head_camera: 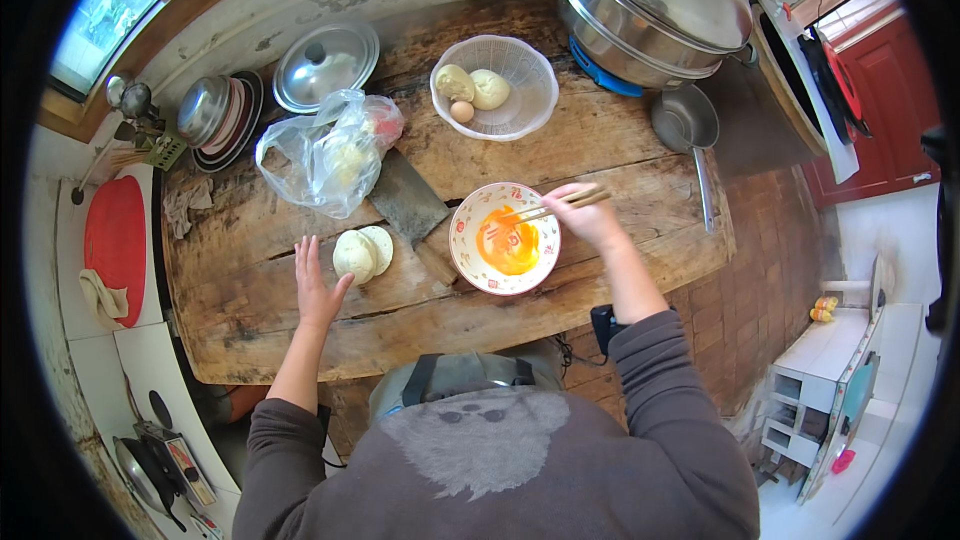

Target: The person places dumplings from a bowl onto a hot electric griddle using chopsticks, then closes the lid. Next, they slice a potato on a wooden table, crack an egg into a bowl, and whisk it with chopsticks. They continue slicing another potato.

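Note:
My right hand (585,217) grips a pair of wooden chopsticks (570,202), their tips in the beaten egg (510,241) inside a patterned white bowl (468,270). Fingers apart, my left hand (317,289) holds nothing, just left of pale slices of a steamed bun or dough (355,256). Between the slices and the bowl lies a cleaver (407,199) with a wooden handle (435,262). A clear plastic bag (330,157) with pale and red contents touches its blade. Behind the bowl, a translucent plastic basket (532,82) holds two pale buns or dough pieces (490,90) and an egg (462,112).
A large steel steamer pot (645,22) stands at the back right of the wooden table (607,142), with a long-handled saucepan (684,120) before it. A metal lid (327,67) and stacked bowls (217,116) are at the back left. A rag (187,206) lies near the left edge.

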A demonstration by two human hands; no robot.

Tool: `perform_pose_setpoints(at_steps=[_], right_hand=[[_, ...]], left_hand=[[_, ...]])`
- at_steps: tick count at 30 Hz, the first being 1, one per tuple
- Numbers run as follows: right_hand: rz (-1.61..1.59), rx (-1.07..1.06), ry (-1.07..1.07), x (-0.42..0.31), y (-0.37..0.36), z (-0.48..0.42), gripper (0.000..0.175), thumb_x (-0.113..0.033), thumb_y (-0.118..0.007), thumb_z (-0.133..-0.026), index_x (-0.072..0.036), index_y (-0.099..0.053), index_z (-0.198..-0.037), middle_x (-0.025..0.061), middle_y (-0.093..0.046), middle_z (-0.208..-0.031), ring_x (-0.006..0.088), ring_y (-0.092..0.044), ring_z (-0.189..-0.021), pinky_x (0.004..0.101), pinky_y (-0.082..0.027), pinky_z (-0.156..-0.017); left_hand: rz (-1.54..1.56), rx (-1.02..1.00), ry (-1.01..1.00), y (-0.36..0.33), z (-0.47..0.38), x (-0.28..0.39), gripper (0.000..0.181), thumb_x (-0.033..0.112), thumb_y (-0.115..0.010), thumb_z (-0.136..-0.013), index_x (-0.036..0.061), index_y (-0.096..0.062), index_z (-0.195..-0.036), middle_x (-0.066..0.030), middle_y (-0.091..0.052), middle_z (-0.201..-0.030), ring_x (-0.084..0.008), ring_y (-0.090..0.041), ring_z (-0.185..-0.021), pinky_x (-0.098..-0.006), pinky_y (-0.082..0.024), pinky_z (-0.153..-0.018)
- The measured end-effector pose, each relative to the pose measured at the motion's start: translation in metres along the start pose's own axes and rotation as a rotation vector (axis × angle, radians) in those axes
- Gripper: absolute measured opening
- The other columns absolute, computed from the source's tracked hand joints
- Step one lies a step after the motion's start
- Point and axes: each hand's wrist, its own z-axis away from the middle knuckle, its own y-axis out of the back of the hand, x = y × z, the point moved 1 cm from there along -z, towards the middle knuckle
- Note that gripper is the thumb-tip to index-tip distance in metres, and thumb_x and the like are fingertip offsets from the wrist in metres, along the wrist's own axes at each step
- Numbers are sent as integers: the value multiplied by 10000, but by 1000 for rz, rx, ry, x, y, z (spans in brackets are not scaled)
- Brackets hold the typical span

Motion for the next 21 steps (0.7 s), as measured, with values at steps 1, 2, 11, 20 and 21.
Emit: perform_pose_setpoints(at_steps=[1, 2, 11, 20, 21], right_hand=[[14, 108, -61, 0, 4, 0, 146, -142, -718, -744, -8, -690, -796, 86, -676, -718, 123, -623, -663, 263, -499, -627], [1, 42, -147, 1, 0, 3, 140, -134, -719, -741, -9, -692, -799, 84, -678, -722, 124, -623, -662, 262, -498, -627], [-6, -147, -167, 18, -12, -1, 162, -164, -717, -744, -12, -677, -782, 84, -674, -721, 120, -626, -635, 260, -513, -583], [-163, -360, 49, 35, 0, -18, 152, -159, -708, -756, -15, -686, -801, 69, -676, -718, 107, -615, -638, 260, -499, -588], [-247, -255, 113, 37, 2, -20, 144, -151, -698, -763, -13, -690, -803, 72, -679, -729, 122, -621, -639, 260, -502, -585]], left_hand=[[39, 9, -24, 3, -1, 2, 829, 276, -738, -693, 46, -303, -1359, -199, -293, -1405, -401, -221, -1318, -463, -234, -1063], [77, 18, -49, 6, -2, 6, 805, 270, -737, -696, 43, -322, -1348, -198, -308, -1397, -403, -237, -1312, -461, -241, -1060], [237, 100, -462, 15, -32, 76, 670, 241, -726, -719, 23, -417, -1272, -191, -393, -1340, -380, -373, -1246, -448, -329, -1014], [224, 109, -535, 5, -104, 156, 554, 161, -706, -734, 5, -477, -1213, -187, -455, -1291, -354, -441, -1197, -408, -368, -991], [214, 113, -526, 2, -116, 162, 547, 159, -702, -738, 4, -478, -1212, -186, -454, -1293, -349, -444, -1194, -404, -368, -991]])
